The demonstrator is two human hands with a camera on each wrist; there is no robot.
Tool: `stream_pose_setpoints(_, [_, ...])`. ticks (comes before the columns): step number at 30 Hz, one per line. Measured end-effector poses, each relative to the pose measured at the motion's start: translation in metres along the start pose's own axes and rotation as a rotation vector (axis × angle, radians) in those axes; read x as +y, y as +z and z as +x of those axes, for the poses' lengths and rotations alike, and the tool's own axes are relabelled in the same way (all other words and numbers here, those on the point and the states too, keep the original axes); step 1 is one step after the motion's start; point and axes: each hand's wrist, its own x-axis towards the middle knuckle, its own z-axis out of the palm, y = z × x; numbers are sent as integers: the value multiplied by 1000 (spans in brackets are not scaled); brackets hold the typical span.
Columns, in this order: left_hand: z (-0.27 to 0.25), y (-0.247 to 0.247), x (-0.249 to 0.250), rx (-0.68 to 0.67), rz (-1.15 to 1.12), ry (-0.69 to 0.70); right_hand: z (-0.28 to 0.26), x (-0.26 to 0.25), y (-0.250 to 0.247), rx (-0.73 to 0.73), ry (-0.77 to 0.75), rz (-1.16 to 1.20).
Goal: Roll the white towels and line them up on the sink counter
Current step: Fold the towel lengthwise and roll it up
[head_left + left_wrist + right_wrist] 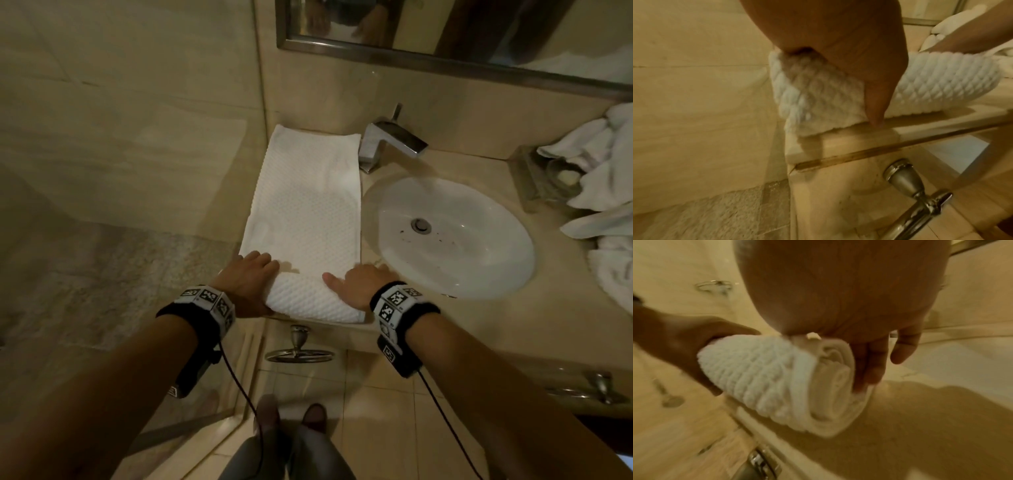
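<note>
So the white towel (305, 212) is laid out long on the left end of the sink counter (445, 329), running from the back wall to the front edge, just left of the basin (455, 236). Its near end is rolled up a few turns right at the front edge. Left hand (251, 284) wraps the left end of the roll, thumb down the front face, fingers over the top. Right hand (363, 284) cups the right end, fingers curled against the spiral. A heap of other white towels (603, 178) sits at the counter's right end, faucet (387, 140) at the back.
</note>
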Motion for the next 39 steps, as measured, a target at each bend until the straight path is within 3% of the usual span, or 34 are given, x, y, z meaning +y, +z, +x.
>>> stream_pose_setpoints(2, [5, 0, 6, -100, -41, -37, -4, -12, -1, 203, -191, 25])
stream_pose_setpoints(5, [12, 1, 8, -196, -229, -158, -8, -38, 12, 177, -424, 72])
stream_pose_setpoints(7, [17, -1, 8, -258, -266, -209, -4, -47, 29, 174, -395, -142])
stream_pose_setpoints(9, [19, -1, 11, -260, -158, -217, 5, -48, 40, 210, -352, -244])
stream_pose_setpoints(13, [5, 10, 19, 13, 155, -85, 22, -45, 22, 132, -330, -88])
stream_pose_setpoints(16, [-2, 24, 18, 141, 226, 17, 30, -45, 12, 50, -315, -8])
stream_pose_setpoints(21, [27, 7, 28, -23, 84, -185, 18, -47, 25, 214, -291, -150])
stream_pose_setpoints(26, [50, -3, 18, -154, -37, -210, 18, -48, 28, 340, -298, -162])
stream_pose_setpoints(28, [47, -4, 19, -129, -31, -194, 23, -48, 27, 358, -289, -110])
stream_pose_setpoints(35, [6, 17, 13, 174, 185, -17, 47, -45, -6, 141, -218, 41])
stream_pose_setpoints(39, [34, 0, 19, 21, 140, -178, 43, -53, -15, 87, -193, 8])
